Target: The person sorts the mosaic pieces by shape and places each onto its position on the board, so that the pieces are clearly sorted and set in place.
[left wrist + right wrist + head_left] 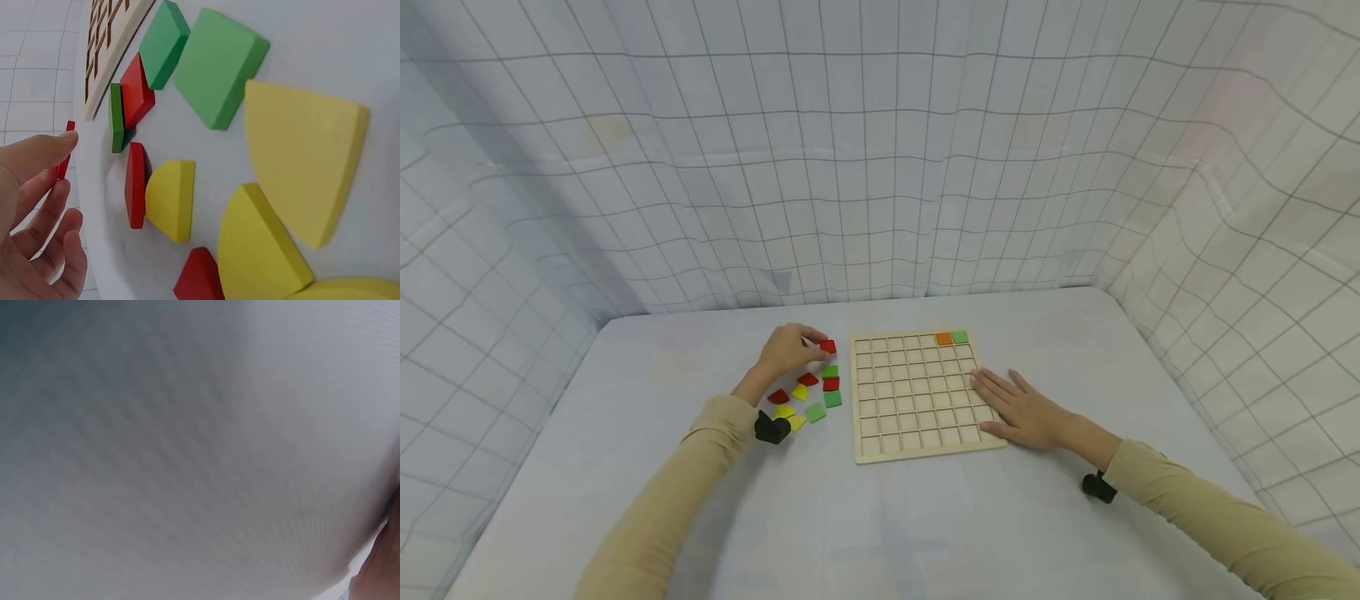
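Note:
Between thumb and fingers my left hand (790, 350) pinches a red square tile (827, 346), seen nearly edge-on as a thin red strip in the left wrist view. To its right lies a wooden grid board (917, 396) with rows of square cells. An orange tile (943, 339) and a light green tile (960, 337) sit in the cells at its far right corner. My right hand (1022, 412) rests flat with straight fingers over the board's right edge. The right wrist view shows mostly the blurred white surface, with part of the hand (378, 575) at the lower right.
Loose tiles lie left of the board: green squares (222, 69), a red square (137, 90), yellow rounded pieces (306, 156) and red rounded pieces (135, 184). White gridded cloth (880, 167) hangs behind and beside the white table (895, 533).

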Available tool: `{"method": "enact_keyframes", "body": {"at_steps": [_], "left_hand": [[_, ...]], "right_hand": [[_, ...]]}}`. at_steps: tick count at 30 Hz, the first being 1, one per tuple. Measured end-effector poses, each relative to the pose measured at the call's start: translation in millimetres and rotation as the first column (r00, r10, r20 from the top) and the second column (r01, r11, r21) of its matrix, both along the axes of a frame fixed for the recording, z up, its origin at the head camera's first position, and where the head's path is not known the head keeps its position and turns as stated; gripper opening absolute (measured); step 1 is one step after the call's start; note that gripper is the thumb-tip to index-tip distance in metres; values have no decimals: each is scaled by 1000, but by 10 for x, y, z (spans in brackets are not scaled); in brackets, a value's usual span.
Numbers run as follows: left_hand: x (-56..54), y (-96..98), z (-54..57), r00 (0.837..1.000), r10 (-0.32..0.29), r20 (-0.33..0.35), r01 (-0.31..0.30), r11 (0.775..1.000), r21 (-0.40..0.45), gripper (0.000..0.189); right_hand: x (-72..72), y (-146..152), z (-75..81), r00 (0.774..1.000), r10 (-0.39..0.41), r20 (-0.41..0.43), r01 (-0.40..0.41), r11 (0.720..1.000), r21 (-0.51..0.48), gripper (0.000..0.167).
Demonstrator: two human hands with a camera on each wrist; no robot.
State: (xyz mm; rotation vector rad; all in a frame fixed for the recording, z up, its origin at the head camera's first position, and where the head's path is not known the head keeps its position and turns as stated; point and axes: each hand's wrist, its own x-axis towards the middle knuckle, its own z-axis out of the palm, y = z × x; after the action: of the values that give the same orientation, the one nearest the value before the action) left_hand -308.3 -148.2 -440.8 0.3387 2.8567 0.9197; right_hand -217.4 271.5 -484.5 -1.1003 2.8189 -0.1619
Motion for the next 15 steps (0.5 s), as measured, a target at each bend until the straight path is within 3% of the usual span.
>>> {"method": "enact_keyframes", "body": {"at_steps": [15], "left_hand": [[-69, 275, 59, 998, -47, -48, 48, 999, 5, 38]], "right_hand": [[-14, 10, -19, 1000, -9, 14, 9, 1000, 18, 74]]}}
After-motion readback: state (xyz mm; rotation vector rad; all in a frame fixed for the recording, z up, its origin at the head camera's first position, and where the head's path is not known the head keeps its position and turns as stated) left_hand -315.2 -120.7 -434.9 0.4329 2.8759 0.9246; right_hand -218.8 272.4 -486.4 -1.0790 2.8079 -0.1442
